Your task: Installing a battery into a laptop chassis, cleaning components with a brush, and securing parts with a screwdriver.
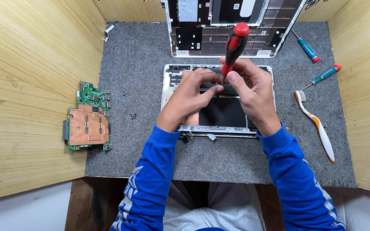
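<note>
Gripping screwdriver (234, 48), 2 hands (219, 94) overlie laptop base (223, 113).

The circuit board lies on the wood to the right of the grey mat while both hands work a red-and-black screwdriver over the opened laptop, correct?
Not quite. In the head view the circuit board lies left of the grey mat, not right. The rest holds: left hand and right hand work the red-and-black screwdriver over the opened laptop.

Screwdriver (234, 46) tip hidden behind both hands, mid-frame. Open laptop lid (232, 25) cut off by top edge. Loose screws (132, 115) left of centre too small to resolve.
</note>
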